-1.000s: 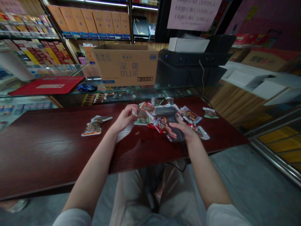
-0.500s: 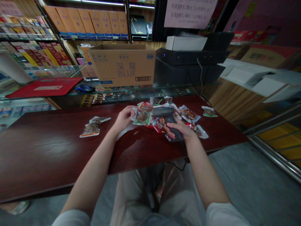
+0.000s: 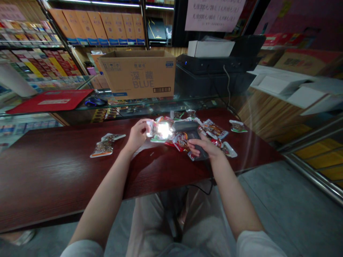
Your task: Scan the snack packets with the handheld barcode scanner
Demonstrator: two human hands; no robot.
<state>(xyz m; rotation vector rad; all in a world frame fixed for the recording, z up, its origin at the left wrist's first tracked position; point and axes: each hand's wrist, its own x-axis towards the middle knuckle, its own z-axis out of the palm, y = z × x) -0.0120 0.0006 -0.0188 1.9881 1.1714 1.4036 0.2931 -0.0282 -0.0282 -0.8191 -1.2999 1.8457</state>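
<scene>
Glossy snack packet pinched by left hand, plastic flaring white. Right hand clenched around black plastic barcode scanner at one o'clock. Crinkled packets heaped beneath it on dark woodgrain counter.

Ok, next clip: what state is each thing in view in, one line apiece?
left hand: holding a snack packet
snack packet: raised, washed out by bright glare
right hand: gripping a scanner
handheld barcode scanner: corded, held in hand
loose snack packets: sealed-looking, scattered
cardboard box: open at top
black machine: blue light on
</scene>
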